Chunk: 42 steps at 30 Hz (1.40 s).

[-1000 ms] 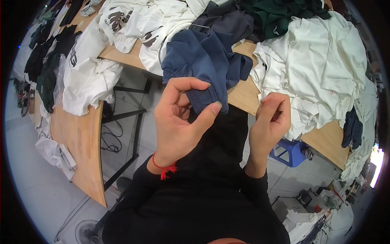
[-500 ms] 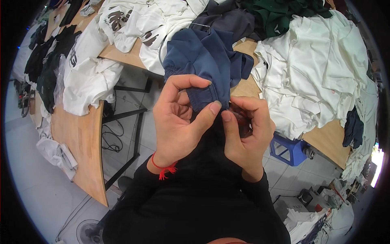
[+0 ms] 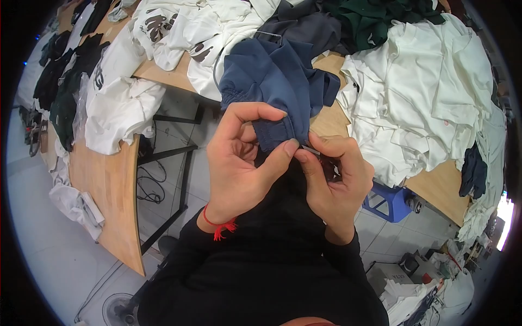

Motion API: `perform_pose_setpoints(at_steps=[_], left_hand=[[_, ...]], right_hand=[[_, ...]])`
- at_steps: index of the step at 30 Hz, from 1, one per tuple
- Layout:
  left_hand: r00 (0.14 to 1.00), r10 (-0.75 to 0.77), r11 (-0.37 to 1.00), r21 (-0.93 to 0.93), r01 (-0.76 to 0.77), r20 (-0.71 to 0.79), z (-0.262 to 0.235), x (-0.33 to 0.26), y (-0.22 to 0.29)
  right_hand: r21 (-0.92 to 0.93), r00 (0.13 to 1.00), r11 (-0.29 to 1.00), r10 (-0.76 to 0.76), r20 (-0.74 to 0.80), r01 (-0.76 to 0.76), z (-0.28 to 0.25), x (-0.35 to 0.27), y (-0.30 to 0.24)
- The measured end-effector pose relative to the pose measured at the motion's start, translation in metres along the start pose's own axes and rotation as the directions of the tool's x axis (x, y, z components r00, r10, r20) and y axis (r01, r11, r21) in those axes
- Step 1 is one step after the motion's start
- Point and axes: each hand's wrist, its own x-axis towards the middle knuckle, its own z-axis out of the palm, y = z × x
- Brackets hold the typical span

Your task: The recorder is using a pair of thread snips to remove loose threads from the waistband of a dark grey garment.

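A blue garment (image 3: 272, 76) with a gathered elastic edge hangs over the near edge of the table in front of me. My left hand (image 3: 244, 155) is closed on a stitched corner of it, thumb and forefinger pinching the hem, with a red string bracelet at the wrist. Close against that corner, my right hand (image 3: 337, 179) has thumb and forefinger pinched together. Within its curled fingers sits a small dark-red tool (image 3: 328, 167), mostly hidden; a thin metallic-looking tip shows between the fingertips, beside the cloth.
White garments (image 3: 418, 92) are heaped on the table to the right, and printed white ones (image 3: 179, 32) at the back left. Dark grey (image 3: 304, 27) and green cloth (image 3: 364, 22) lie behind. A blue plastic stool (image 3: 387, 202) stands below; a wooden tabletop (image 3: 106, 185) extends on the left.
My right hand has shifted slightly right and down, and a thin tip now shows at its fingertips. The left hand keeps its pinch on the garment, hardly moved.
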Motion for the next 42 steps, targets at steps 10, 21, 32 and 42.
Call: perform_pose_setpoints(at_steps=[10, 21, 32, 42], left_hand=[[1.000, 0.018, 1.000, 0.008, -0.018, -0.007, 0.005, 0.000, 0.005], [1.000, 0.017, 1.000, 0.013, -0.017, -0.002, 0.004, 0.000, 0.003], [1.000, -0.002, 0.991, -0.134, 0.004, 0.018, 0.002, 0.002, 0.005], [0.993, 0.083, 0.993, 0.077, -0.089, 0.088, 0.001, 0.000, 0.002]], right_hand=[[0.036, 0.999, 0.999, 0.028, 0.028, -0.029, -0.004, 0.002, 0.001], [0.071, 0.999, 0.996, 0.046, 0.022, -0.047, -0.003, 0.001, 0.002], [0.148, 1.000, 0.989, 0.007, 0.018, -0.010, -0.004, 0.004, 0.012], [-0.163, 0.916, 0.913, -0.391, -0.094, 0.373, 0.009, 0.005, 0.019]])
